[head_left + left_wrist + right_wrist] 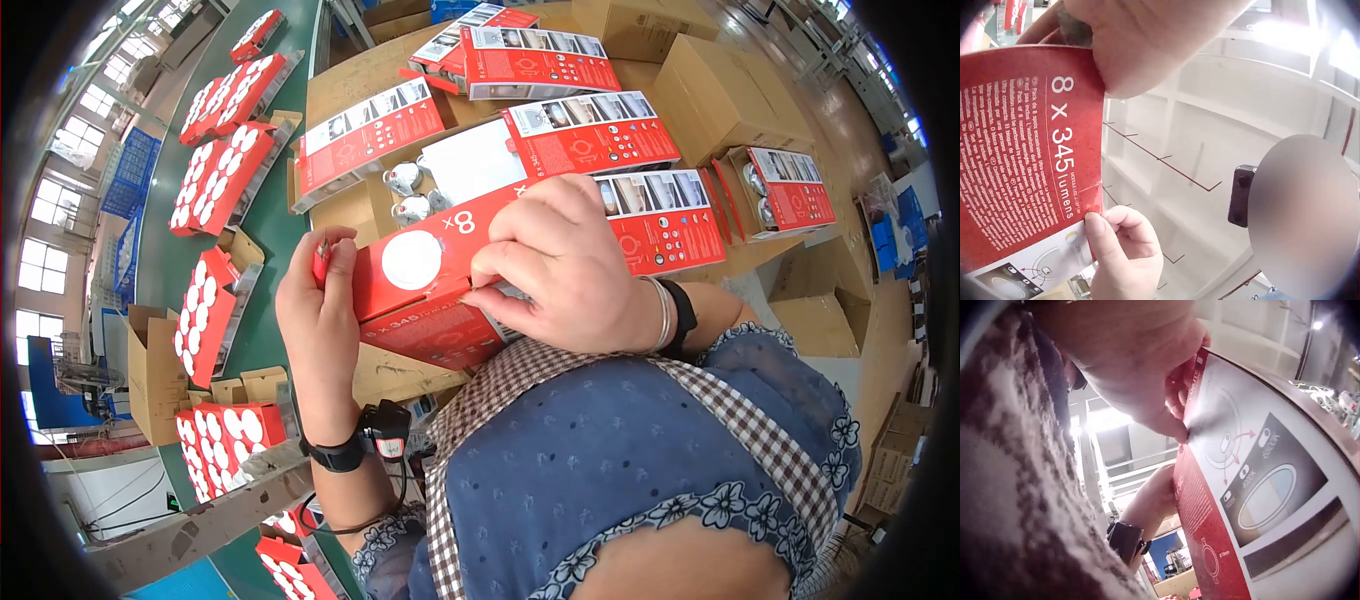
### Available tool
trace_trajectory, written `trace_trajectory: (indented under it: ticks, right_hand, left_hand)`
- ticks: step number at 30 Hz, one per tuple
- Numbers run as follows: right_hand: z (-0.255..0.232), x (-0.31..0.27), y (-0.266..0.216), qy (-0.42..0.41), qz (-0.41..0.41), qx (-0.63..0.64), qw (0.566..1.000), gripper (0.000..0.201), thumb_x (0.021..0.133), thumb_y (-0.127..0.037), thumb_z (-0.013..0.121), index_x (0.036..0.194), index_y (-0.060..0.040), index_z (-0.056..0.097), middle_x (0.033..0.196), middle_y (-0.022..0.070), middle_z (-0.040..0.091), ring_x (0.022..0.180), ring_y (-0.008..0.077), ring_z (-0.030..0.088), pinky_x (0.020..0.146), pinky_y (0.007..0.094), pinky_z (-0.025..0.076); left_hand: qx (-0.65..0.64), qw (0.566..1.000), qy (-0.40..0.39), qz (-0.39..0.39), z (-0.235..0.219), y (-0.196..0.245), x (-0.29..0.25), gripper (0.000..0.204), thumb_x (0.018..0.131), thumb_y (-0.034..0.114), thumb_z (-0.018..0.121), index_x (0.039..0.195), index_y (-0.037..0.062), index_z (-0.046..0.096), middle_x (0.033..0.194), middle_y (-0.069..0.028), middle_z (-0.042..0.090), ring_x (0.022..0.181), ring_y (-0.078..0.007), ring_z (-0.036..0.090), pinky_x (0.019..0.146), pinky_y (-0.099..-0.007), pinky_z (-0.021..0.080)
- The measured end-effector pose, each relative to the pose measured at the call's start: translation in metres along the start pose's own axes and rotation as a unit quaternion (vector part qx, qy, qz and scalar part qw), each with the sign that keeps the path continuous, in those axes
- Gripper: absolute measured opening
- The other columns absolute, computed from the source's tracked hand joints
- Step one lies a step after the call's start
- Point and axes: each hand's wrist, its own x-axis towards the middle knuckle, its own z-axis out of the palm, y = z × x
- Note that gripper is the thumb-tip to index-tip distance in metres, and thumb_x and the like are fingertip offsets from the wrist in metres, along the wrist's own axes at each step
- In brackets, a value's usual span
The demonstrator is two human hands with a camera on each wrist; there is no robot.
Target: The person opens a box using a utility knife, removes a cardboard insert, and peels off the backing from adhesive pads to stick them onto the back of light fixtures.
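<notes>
A red carton printed "8 x 345 lumens" (425, 335) is tilted in front of the person's body, a white disc printed on its top. The left hand (322, 300) grips the carton's left end with curled fingers. A small red object (321, 262) shows between its thumb and fingers; I cannot tell what it is. The right hand (565, 265) pinches the carton's front top edge between thumb and fingers. In the left wrist view, the right thumb (1102, 240) presses at the edge beside the print. From the right wrist view, the carton's picture side (1260, 475) stands close to the fingertips.
More red cartons (590, 135) lie on the worktable beyond, around an open brown box with silver spotlights (408, 180) and a white sheet (475, 160). Brown boxes (735, 95) stand to the right. On the left, a green conveyor (265, 330) carries several red cartons (205, 315).
</notes>
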Motion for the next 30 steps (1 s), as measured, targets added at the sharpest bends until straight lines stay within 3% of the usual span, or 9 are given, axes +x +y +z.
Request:
trace_trajectory:
  ticks: [6, 10, 12, 18, 21, 23, 24, 27, 30]
  right_hand:
    - [0.004, 0.001, -0.004, 0.007, 0.020, -0.078, 0.997, 0.031, 0.063, -0.022, 0.085, 0.090, -0.0168, 0.072, 0.088, -0.0029, 0.054, 0.088, 0.0210, 0.052, 0.082, 0.0410, 0.040]
    - [0.024, -0.005, 0.017, 0.069, -0.080, -0.025, 0.994, 0.030, 0.063, -0.019, 0.083, 0.092, -0.0158, 0.076, 0.083, -0.0044, 0.054, 0.084, 0.0184, 0.053, 0.077, 0.0383, 0.040]
    - [0.027, -0.004, 0.019, 0.091, -0.102, -0.032, 0.990, 0.028, 0.064, -0.017, 0.082, 0.091, -0.0156, 0.077, 0.082, -0.0047, 0.054, 0.083, 0.0180, 0.054, 0.076, 0.0372, 0.041]
    - [0.025, 0.000, 0.017, 0.094, -0.103, -0.024, 0.990, 0.024, 0.065, -0.013, 0.080, 0.089, -0.0154, 0.077, 0.081, -0.0043, 0.053, 0.081, 0.0179, 0.054, 0.073, 0.0351, 0.040]
    - [0.026, -0.007, 0.017, 0.075, -0.094, -0.018, 0.993, 0.020, 0.068, -0.010, 0.080, 0.087, -0.0144, 0.074, 0.082, -0.0028, 0.055, 0.081, 0.0187, 0.055, 0.071, 0.0354, 0.041]
    - [0.042, -0.032, 0.019, -0.117, -0.084, 0.051, 0.988, 0.012, 0.075, -0.014, 0.073, 0.086, -0.0121, 0.069, 0.092, -0.0015, 0.057, 0.086, 0.0194, 0.056, 0.078, 0.0383, 0.044]
    - [0.037, -0.033, 0.020, -0.114, -0.087, 0.048, 0.988, 0.012, 0.075, -0.014, 0.073, 0.086, -0.0121, 0.069, 0.092, -0.0015, 0.057, 0.086, 0.0194, 0.056, 0.078, 0.0383, 0.044]
    - [0.019, -0.021, 0.033, 0.058, -0.013, 0.022, 0.998, 0.025, 0.076, -0.024, 0.080, 0.095, -0.0126, 0.069, 0.099, 0.0013, 0.057, 0.094, 0.0225, 0.055, 0.086, 0.0421, 0.042]
    - [0.015, 0.008, 0.035, 0.041, 0.036, -0.016, 0.998, 0.033, 0.072, -0.022, 0.083, 0.102, -0.0138, 0.072, 0.103, 0.0021, 0.059, 0.097, 0.0249, 0.054, 0.088, 0.0400, 0.043]
  left_hand:
    - [0.018, 0.997, -0.056, -0.039, -0.007, 0.009, 0.007, 0.020, 0.101, 0.017, 0.059, 0.108, 0.0000, 0.066, 0.094, -0.0150, 0.070, 0.085, -0.0192, 0.064, 0.082, -0.0314, 0.049]
    - [-0.009, 0.987, -0.149, 0.064, -0.012, 0.015, 0.012, 0.024, 0.093, 0.006, 0.064, 0.117, 0.0025, 0.065, 0.107, -0.0169, 0.067, 0.099, -0.0254, 0.066, 0.087, -0.0346, 0.051]
    - [0.047, 0.961, -0.183, 0.203, -0.008, 0.013, 0.016, 0.031, 0.088, 0.002, 0.067, 0.119, 0.0052, 0.066, 0.115, -0.0162, 0.065, 0.104, -0.0329, 0.065, 0.089, -0.0382, 0.051]
    - [0.114, 0.947, -0.214, 0.210, -0.015, 0.022, 0.023, 0.038, 0.086, 0.011, 0.072, 0.123, 0.0098, 0.067, 0.119, -0.0153, 0.065, 0.104, -0.0361, 0.064, 0.088, -0.0422, 0.053]
    - [0.188, 0.945, -0.186, 0.192, -0.011, 0.022, 0.031, 0.035, 0.089, 0.016, 0.070, 0.123, 0.0108, 0.067, 0.115, -0.0145, 0.067, 0.101, -0.0362, 0.065, 0.086, -0.0427, 0.053]
    - [0.227, 0.947, -0.167, 0.155, -0.009, 0.016, 0.040, 0.030, 0.093, 0.020, 0.068, 0.121, 0.0111, 0.067, 0.113, -0.0147, 0.066, 0.100, -0.0360, 0.064, 0.085, -0.0423, 0.053]
    - [0.229, 0.946, -0.164, 0.158, -0.011, 0.011, 0.042, 0.030, 0.093, 0.020, 0.068, 0.121, 0.0111, 0.067, 0.113, -0.0147, 0.066, 0.100, -0.0360, 0.064, 0.085, -0.0423, 0.053]
    - [0.187, 0.949, -0.175, 0.183, -0.014, 0.001, 0.041, 0.033, 0.091, 0.021, 0.069, 0.123, 0.0098, 0.066, 0.116, -0.0156, 0.065, 0.105, -0.0359, 0.062, 0.089, -0.0425, 0.052]
    - [0.155, 0.959, -0.169, 0.167, -0.009, 0.004, 0.041, 0.034, 0.091, 0.022, 0.069, 0.123, 0.0100, 0.066, 0.117, -0.0157, 0.065, 0.107, -0.0362, 0.062, 0.090, -0.0431, 0.051]
